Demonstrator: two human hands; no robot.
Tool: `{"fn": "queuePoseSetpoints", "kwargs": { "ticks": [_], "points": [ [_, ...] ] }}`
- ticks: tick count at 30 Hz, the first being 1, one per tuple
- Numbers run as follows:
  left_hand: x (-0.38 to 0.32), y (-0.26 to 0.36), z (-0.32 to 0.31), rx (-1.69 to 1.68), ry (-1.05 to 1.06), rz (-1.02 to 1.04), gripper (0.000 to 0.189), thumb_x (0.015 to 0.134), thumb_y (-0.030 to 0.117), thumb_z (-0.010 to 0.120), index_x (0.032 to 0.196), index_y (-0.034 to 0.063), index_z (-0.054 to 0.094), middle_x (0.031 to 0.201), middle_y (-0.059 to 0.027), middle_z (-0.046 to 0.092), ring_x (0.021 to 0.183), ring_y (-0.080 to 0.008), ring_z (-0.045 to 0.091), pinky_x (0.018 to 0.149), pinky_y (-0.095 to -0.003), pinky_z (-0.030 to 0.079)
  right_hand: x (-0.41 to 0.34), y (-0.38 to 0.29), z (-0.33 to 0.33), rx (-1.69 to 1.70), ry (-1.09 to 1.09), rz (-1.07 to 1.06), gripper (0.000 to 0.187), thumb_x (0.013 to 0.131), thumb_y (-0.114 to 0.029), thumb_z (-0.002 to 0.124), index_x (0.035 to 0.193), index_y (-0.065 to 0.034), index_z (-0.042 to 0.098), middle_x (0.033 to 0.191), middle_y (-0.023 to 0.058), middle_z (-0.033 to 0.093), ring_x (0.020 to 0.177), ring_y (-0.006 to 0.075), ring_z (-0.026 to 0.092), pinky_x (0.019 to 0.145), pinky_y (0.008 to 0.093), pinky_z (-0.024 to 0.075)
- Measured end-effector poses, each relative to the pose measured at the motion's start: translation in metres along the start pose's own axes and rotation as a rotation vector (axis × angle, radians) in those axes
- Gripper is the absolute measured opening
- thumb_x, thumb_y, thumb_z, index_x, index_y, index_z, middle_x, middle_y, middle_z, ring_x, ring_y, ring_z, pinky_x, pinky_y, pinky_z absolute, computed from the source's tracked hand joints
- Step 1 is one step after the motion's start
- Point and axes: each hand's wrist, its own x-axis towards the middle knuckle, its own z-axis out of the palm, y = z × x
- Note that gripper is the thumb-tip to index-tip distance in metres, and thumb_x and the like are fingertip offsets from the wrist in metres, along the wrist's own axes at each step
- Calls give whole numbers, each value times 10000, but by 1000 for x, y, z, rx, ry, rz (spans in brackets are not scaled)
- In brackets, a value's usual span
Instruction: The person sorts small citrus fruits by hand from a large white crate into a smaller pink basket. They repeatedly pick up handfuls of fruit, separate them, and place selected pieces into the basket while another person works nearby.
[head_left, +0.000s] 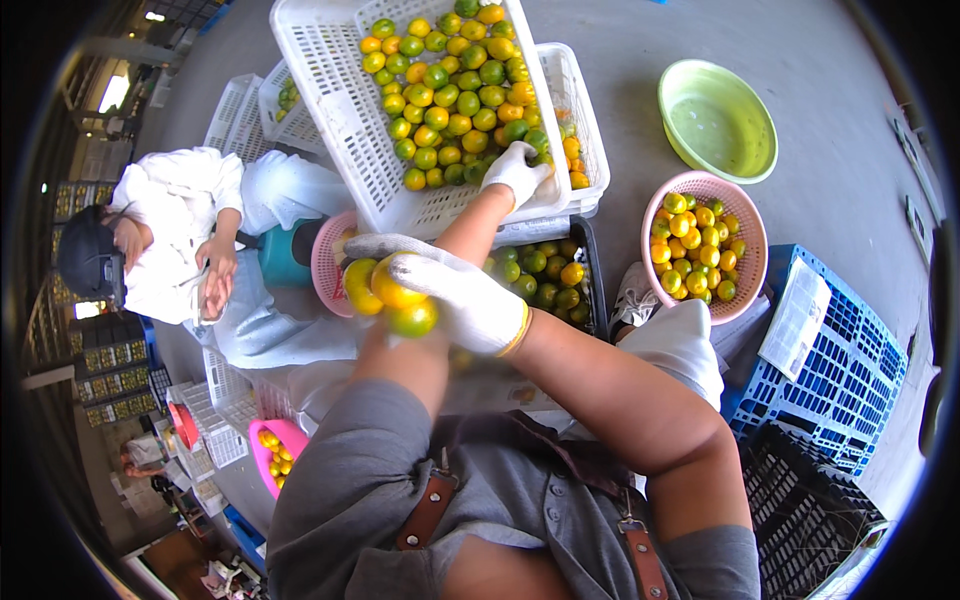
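My left hand (517, 176), in a white knit glove, reaches into a white perforated plastic crate (330, 105). Its fingers curl around a green mandarin (537, 141) at the crate's near right corner, partly hidden by the glove. The crate holds many green and orange mandarins (450, 97) and is tilted. My right hand (465, 296), gloved too with grey-stained fingertips, crosses over my left forearm. Three yellow-green mandarins (401, 289) are gathered in it. Below both arms, a black crate (598, 277) contains darker green mandarins, partly covered by my right hand.
A pink basket of mandarins (652, 247) stands at the right, below a light-green basin (667, 112). Blue pallets (840, 367) and a black crate (802, 510) are lower right. At left sits a person in white (180, 180), beside another pink basket (326, 262).
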Motion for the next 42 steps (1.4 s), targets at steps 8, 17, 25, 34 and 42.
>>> {"fn": "queuePoseSetpoints", "kwargs": {
  "ticks": [8,17,25,34,42],
  "points": [
    [-37,-58,-50,-1547,-494,-46,444,1069,405,453,1269,28,575,1044,-165,698,812,-258,653,704,-354,542,-1,-3,4,-112,208,-146,630,1042,-366,638,1496,36,467,1280,121,616,1197,188,599,1070,327,468],
    [-189,-62,-109,-1012,111,301,483,1086,321,465,1419,-11,572,1395,-138,629,1276,-256,613,1134,-395,468,-22,6,-33,-87,507,-13,1013,920,-399,797,1661,-49,201,1470,174,535,1301,235,574,1095,337,469],
    [-207,-60,-91,-283,-66,438,523,1139,275,446,1597,24,416,1609,-144,467,1480,-241,440,1229,-376,340,-97,-15,-102,-167,468,-175,573,971,-370,692,1422,-133,430,1073,131,681,856,267,723,610,387,621],
    [-231,-52,-103,275,-439,384,571,1040,516,515,1482,156,555,1459,-193,570,1356,-399,535,1144,-474,433,-251,-79,-266,-164,1679,-312,657,962,-492,681,1497,-151,513,1486,121,558,1284,313,588,1082,428,501],
    [-250,-38,-142,512,-398,375,526,982,519,565,1352,151,635,1287,-181,667,1190,-382,652,992,-508,538,-57,-63,-189,-1962,1265,-808,679,834,-108,801,1451,-11,535,1311,228,630,1092,399,654,967,509,550]
  ]
}}
